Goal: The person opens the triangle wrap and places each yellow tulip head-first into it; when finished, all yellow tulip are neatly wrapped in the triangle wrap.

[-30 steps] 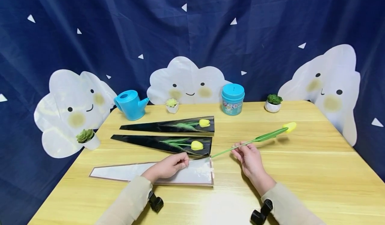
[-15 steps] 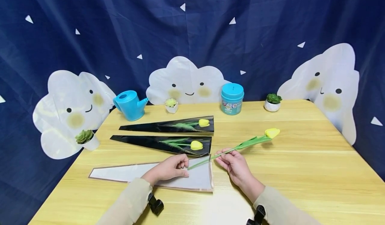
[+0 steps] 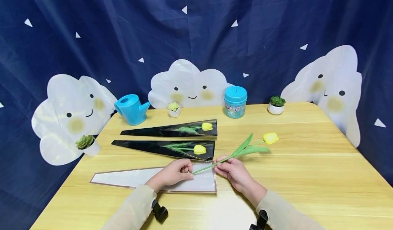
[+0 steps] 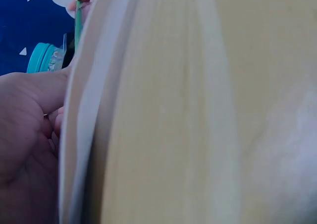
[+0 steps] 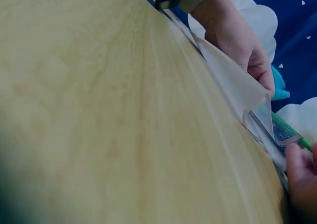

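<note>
My right hand (image 3: pixel 234 175) pinches the green stem of a yellow artificial tulip (image 3: pixel 270 138), whose bloom points right and away. The stem's lower end reaches left over a tapered white flower sleeve (image 3: pixel 122 178) with a brownish border. My left hand (image 3: pixel 173 173), fingers curled, grips the sleeve near its wide end, its thumb right by the stem's tip. In the right wrist view the sleeve's wide mouth (image 5: pixel 270 120) gapes, with the stem (image 5: pixel 292 131) at it. The left wrist view shows the raised sleeve edge (image 4: pixel 89 100) beside the left hand.
Two black sleeves (image 3: pixel 138 143), each with a yellow tulip, lie just beyond. Along the back stand a blue watering can (image 3: pixel 132 110), a small pale succulent (image 3: pixel 173 110), a teal lidded tub (image 3: pixel 235 102) and a green succulent (image 3: pixel 276 105). Another potted succulent (image 3: pixel 90 146) sits at left.
My right hand has moved left with the tulip, bringing its stem end over the white sleeve up to the left thumb. The left hand stays nearly in place.
</note>
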### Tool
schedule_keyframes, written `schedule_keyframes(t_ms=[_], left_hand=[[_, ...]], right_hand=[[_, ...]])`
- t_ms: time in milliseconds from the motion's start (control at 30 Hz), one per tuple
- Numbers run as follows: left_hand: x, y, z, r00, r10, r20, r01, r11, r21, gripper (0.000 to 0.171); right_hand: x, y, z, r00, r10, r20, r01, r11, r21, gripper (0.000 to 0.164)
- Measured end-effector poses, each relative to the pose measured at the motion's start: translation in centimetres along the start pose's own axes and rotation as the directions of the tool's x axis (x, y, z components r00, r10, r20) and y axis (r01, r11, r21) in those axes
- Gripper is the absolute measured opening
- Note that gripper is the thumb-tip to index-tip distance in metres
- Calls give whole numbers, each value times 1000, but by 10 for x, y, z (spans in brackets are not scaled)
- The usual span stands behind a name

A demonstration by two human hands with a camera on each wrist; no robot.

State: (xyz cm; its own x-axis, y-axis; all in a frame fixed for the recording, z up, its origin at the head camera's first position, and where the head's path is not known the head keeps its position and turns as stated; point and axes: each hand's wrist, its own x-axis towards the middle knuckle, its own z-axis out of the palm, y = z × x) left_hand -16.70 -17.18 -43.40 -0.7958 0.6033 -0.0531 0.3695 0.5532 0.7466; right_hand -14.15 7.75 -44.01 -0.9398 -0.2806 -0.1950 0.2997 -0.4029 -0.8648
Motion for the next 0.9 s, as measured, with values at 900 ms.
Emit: schedule_keyframes(t_ms=[900], left_hand=[[-1,0,4,999,-29,-32,28,999,-28,16]], right_hand=[[-25,-52,-83,977,-19,212,54,986,-159,23]])
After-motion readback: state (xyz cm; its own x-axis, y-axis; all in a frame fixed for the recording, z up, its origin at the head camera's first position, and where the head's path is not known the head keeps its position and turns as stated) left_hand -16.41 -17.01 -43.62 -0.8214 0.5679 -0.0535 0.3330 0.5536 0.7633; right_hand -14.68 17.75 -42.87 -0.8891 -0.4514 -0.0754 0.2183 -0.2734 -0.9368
